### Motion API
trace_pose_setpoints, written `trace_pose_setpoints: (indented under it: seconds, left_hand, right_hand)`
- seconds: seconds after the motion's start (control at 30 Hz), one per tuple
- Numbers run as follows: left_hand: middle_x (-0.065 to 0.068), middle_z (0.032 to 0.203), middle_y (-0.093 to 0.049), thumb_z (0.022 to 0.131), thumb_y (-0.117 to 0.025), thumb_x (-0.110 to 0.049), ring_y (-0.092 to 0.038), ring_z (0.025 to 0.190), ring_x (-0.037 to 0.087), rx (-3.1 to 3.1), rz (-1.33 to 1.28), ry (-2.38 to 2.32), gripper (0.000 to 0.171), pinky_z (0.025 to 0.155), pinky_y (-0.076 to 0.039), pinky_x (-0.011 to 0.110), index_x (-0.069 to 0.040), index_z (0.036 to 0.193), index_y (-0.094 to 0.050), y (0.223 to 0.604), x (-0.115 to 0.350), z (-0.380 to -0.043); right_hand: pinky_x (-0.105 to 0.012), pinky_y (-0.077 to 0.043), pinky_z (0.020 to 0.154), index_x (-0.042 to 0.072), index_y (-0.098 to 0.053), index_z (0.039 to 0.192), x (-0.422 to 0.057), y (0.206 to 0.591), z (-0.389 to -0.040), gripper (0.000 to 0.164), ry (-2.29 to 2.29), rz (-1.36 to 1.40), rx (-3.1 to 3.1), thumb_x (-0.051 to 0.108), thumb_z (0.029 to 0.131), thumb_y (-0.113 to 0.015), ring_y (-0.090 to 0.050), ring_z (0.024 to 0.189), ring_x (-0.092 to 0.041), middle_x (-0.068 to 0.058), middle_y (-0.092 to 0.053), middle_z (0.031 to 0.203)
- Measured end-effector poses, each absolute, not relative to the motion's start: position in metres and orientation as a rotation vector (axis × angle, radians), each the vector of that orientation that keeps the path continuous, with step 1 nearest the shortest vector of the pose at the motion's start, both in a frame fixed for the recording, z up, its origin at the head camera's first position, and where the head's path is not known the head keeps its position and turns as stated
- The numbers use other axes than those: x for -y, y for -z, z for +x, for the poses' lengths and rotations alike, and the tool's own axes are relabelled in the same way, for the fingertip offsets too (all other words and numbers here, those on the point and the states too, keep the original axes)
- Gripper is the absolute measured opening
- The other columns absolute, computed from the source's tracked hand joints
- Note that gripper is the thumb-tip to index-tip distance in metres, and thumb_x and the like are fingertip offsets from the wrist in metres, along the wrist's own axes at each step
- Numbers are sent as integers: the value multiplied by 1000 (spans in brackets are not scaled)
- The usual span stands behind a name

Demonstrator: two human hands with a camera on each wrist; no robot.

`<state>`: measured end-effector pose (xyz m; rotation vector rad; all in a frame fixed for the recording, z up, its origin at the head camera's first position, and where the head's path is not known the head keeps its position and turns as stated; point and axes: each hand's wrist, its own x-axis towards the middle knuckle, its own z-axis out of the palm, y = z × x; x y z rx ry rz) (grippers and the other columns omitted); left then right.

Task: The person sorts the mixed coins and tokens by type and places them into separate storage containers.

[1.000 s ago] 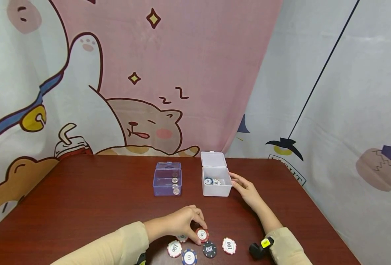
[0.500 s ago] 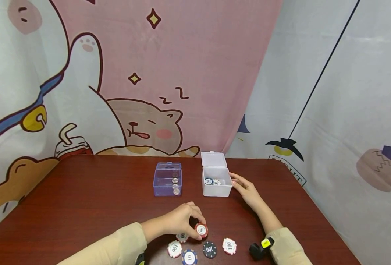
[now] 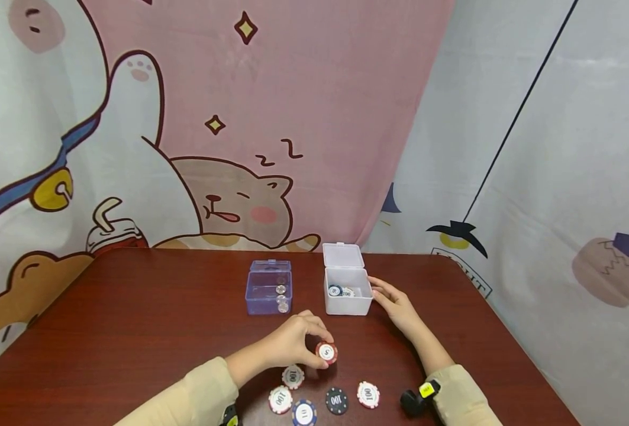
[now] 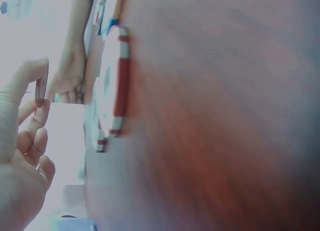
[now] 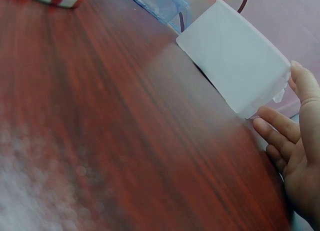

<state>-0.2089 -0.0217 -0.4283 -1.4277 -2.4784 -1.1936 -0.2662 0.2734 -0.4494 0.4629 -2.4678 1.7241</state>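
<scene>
My left hand pinches a red poker chip marked 5 between thumb and fingers, above the table. In the left wrist view the red chip stands edge-on at the fingertips. Below lie several poker chips: a white-faced chip beside the left hand, a red-and-white chip, a blue chip, a black chip and another red-and-white chip. My right hand touches the right side of a white box, fingers fairly straight. Chips lie inside that box.
Left of the white box stands a clear blue box, lid up, with several clear round pieces along its right side. The white box's lid is raised. A patterned cloth hangs behind the brown table.
My left hand has lifted the red chip off the table and carried it forward, uncovering the white-faced chip beside it. My right hand has stayed at the white box.
</scene>
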Motion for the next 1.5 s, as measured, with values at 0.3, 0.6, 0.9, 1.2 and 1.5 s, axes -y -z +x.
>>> trace_pose_setpoints:
  seconds: [0.3,0.6,0.9,1.2,1.5]
  left_hand:
    - [-13,93,-63,67,-86,-17,-48,89,7,2490,-1304,1225,36,78,-43,22,-10,100,-75,419,15,-216]
    - [-10,95,-64,68,-85,-18,-49,91,10,2466,-1111,1278,35,78,-44,27,-12,101,-75,415,11,-228]
    - [-3,96,-66,68,-85,-17,-50,91,14,2454,-976,1223,34,80,-43,30,-9,99,-75,412,0,-244]
    - [1,85,-66,65,-86,-13,-48,81,17,2349,-884,1228,32,71,-40,29,-5,95,-75,402,-9,-262]
    - [2,91,-66,68,-84,-13,-47,83,17,2378,-736,1303,32,72,-39,29,-5,97,-75,401,-19,-277]
  right_hand:
    - [-28,-42,92,10,-52,138,-276,457,-273,42,-1728,436,2469,20,98,-56,-54,116,-32,-20,-60,123]
    - [-24,-42,90,10,-52,138,-276,459,-275,42,-1709,454,2469,21,98,-56,-55,114,-31,-20,-61,121]
    - [-19,-42,87,-2,-48,138,-269,440,-261,43,-1741,500,2456,12,98,-54,-53,115,-39,-29,-58,121]
    - [-19,-42,87,-3,-47,138,-268,435,-256,42,-1761,506,2454,8,98,-54,-51,116,-42,-30,-56,122]
    - [-18,-42,86,-4,-47,138,-268,435,-255,42,-1767,507,2454,6,98,-53,-50,117,-44,-32,-55,123]
